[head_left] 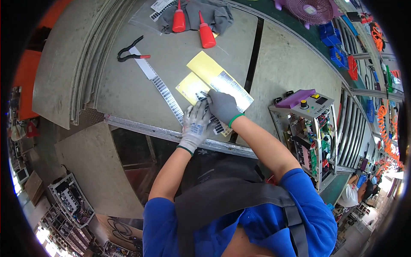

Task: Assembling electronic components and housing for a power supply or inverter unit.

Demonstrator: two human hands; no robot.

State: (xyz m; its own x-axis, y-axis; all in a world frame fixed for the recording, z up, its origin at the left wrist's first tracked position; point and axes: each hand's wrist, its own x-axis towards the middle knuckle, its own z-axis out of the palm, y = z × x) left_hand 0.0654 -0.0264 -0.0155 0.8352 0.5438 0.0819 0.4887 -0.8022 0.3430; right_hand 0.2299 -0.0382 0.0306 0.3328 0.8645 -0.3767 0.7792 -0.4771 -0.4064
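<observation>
My left hand (196,122), in a whitish glove with a green cuff, lies on the table's near edge over the labels, fingers stretched forward. My right hand (224,107), in a grey glove, is just beside it, its fingers drawn together at the lower end of a yellow label sheet (189,85); what they pinch, if anything, is hidden. Under and beyond the right hand lies a larger yellow sheet (207,68) with rows of printed labels. Left of my hands a long strip of barcode labels (167,96) runs along the table. More printed label pieces show below my hands.
Black pliers-like tool (128,53) with a red tip lies at left. Two red squeeze bottles (207,36) stand near grey cloth (218,17) at the back. An opened device with exposed circuit boards (312,132) stands at right. Stacked grey boards (70,64) rise on the left.
</observation>
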